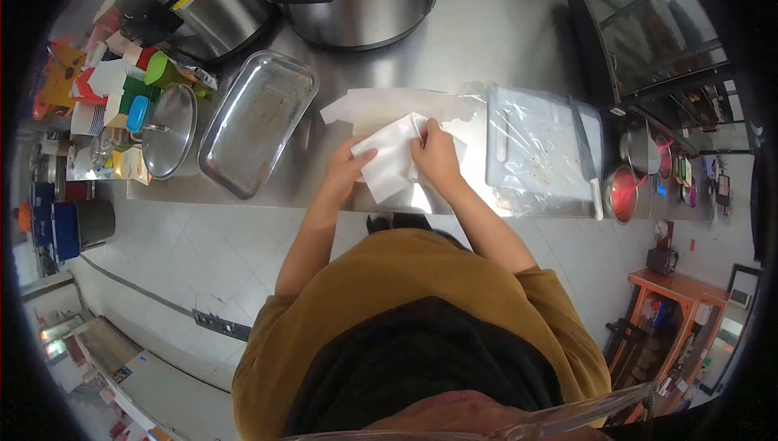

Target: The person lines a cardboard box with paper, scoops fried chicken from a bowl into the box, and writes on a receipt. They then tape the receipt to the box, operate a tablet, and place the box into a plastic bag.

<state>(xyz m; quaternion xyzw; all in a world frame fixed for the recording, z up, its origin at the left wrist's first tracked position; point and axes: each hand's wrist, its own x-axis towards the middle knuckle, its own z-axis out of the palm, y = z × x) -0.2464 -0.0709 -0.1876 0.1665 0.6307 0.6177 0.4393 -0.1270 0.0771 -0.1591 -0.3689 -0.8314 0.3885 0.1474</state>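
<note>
A folded sheet of white paper (pixel 392 157) is held between my two hands, just above the front part of the steel counter. My left hand (pixel 348 167) grips its left edge, thumb on top. On the other side my right hand (pixel 436 156) pinches the upper right edge with bent fingers. Behind the hands, more pale paper (pixel 381 104) lies flat on the counter. To the right is a white cutting board (pixel 531 109) under clear plastic film, with a knife (pixel 585 149) lying along its right side. What is inside the paper, if anything, is hidden.
A rectangular metal tray (pixel 212 161) sits left of my hands, beside a round pot lid (pixel 169 129). Large steel cookers (pixel 356 3) stand at the back. Metal bowls (pixel 622 190) are right of the board, and a glass-fronted cabinet (pixel 648 27) rises behind them.
</note>
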